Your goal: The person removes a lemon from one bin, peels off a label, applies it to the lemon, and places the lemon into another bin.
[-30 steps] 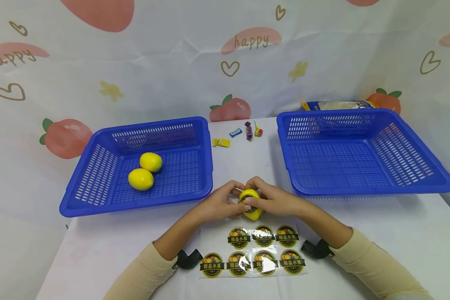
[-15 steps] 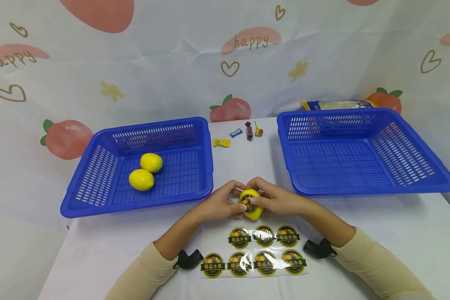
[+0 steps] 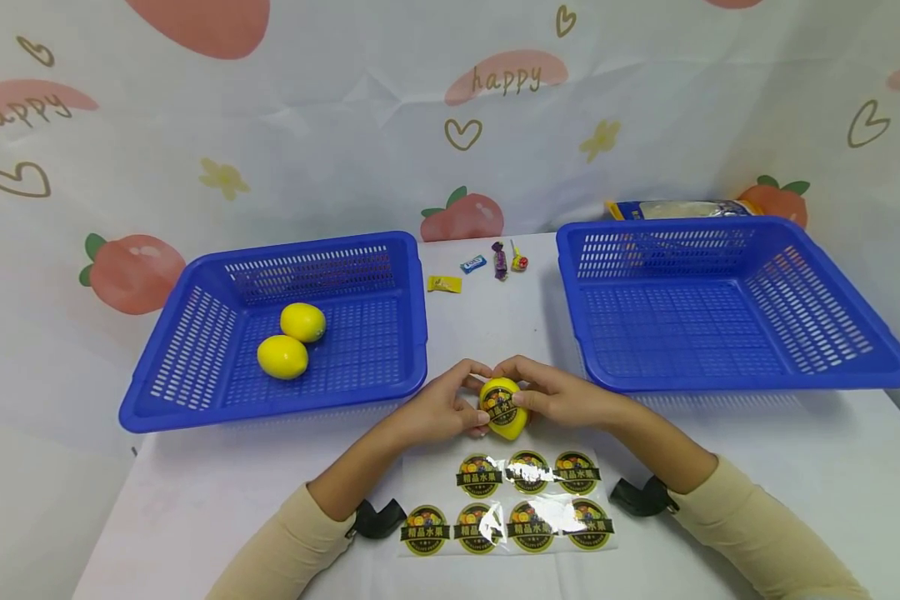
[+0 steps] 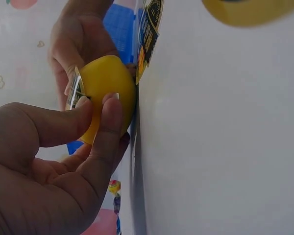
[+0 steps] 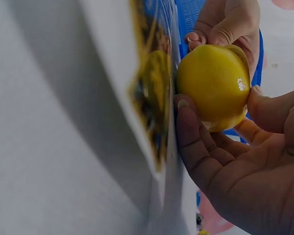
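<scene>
Left hand (image 3: 442, 407), right hand (image 3: 566, 397) both grip lemon (image 3: 508, 429); thumbs (image 3: 474, 417) cover sticker (image 3: 500, 407) edges; bag (image 3: 678, 210) partly hidden behind right basket (image 3: 720, 384).

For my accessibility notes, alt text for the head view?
A person's left hand and right hand hold a lemon with a round sticker beyond a sheet of seven more. Two lemons lie in the left blue basket; a right blue basket stands opposite, four sweets between.
</scene>
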A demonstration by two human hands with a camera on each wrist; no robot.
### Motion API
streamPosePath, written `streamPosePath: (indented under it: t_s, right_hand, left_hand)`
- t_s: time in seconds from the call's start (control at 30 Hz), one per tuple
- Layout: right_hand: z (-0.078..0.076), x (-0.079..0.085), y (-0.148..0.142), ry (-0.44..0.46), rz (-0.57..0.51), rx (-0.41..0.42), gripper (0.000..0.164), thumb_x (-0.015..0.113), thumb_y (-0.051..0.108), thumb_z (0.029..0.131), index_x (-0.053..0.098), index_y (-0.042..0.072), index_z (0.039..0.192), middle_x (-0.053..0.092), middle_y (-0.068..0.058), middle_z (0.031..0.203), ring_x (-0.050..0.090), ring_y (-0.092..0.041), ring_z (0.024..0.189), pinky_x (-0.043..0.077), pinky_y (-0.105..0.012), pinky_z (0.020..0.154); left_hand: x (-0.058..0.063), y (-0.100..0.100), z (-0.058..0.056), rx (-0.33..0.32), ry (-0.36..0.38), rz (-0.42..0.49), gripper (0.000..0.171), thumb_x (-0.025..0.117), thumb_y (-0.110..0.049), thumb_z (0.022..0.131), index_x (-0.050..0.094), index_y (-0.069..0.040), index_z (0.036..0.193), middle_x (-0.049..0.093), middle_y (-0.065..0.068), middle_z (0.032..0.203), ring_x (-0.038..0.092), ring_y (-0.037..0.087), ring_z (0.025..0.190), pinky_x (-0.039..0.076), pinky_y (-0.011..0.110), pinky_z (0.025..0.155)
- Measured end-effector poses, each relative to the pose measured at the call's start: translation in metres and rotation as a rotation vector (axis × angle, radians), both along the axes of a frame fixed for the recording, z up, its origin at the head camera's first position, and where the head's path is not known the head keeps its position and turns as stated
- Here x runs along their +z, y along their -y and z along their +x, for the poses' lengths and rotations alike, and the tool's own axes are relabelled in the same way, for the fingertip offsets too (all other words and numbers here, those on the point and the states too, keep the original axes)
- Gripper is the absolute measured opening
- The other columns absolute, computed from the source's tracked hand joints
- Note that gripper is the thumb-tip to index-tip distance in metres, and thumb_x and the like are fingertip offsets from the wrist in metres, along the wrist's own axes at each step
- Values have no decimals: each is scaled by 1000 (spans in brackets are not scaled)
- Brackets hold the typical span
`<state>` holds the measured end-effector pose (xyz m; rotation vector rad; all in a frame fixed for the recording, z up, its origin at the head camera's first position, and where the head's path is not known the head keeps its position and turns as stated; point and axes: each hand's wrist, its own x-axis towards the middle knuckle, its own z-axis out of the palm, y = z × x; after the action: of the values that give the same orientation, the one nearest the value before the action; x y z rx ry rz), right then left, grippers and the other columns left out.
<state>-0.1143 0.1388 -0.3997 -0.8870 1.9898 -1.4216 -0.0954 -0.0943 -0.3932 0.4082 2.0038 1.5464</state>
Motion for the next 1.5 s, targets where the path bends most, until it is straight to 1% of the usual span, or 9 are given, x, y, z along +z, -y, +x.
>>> streamPosePath:
  t_s: [0.1,0.3,0.47,0.83,0.93,1.1,1.23,1.33,1.5]
  right_hand:
    - [0,1,-1,-1,5,1,31,41,0,104,46,-2,135,53,-24,131,57,-26,98,55,-37,74]
    - [0,2,-1,32,19,-2,33,38,1,105,46,1,137,53,-20,133,56,-29,103,54,-41,77]
    - [0,2,-2,38,29,-2,34,37,1,105,46,2,138,53,-19,134,56,-30,104,53,-42,78]
    - [0,2,-2,49,25,-2,37,35,0,105,45,1,140,52,-20,136,56,-30,102,53,-42,78]
    - [-1,1,-2,71,21,-12,38,34,0,105,45,1,141,52,-19,135,56,-30,102,53,-42,78]
    - [-1,0,-1,138,-1,-46,37,31,8,109,44,-1,142,56,-18,126,57,-29,99,52,-40,78]
    - [-2,-1,-2,185,-25,-46,38,33,14,110,42,-2,143,57,-18,122,58,-28,99,53,-38,78]
    - [-2,-2,-3,212,-47,-24,41,37,13,109,40,-3,146,55,-20,127,58,-29,101,54,-37,80]
    - [-3,-3,-4,211,-69,1,44,43,6,106,37,-5,148,48,-26,139,58,-30,103,55,-37,81]
  left_hand:
    - [0,1,0,0,-6,-5,54,62,13,92,42,-4,140,51,21,121,71,26,76,60,35,73]
    - [-1,1,1,7,-3,-10,63,61,15,91,38,-7,145,50,21,124,71,25,76,60,35,73]
    - [0,1,1,9,3,-8,64,60,16,90,38,-9,146,49,22,125,71,25,75,60,35,73]
    - [1,2,0,-4,-25,-28,70,55,20,86,37,-8,147,51,23,128,70,24,73,59,34,72]
    - [1,4,-1,-17,-25,-29,71,55,19,86,35,-8,148,51,24,129,70,24,75,58,33,72]
    - [4,6,-2,-29,-12,-8,71,58,16,87,34,-7,149,50,25,130,71,25,81,57,31,75]
    - [6,7,-3,-43,-31,0,67,63,10,90,33,-4,148,51,25,129,70,26,85,55,30,73]
    - [6,8,-3,-52,-44,-10,64,65,6,92,35,-5,147,51,25,128,70,25,85,54,29,72]
    - [6,10,-4,-61,-62,-25,63,66,5,92,38,-7,146,52,25,130,70,24,86,54,29,73]
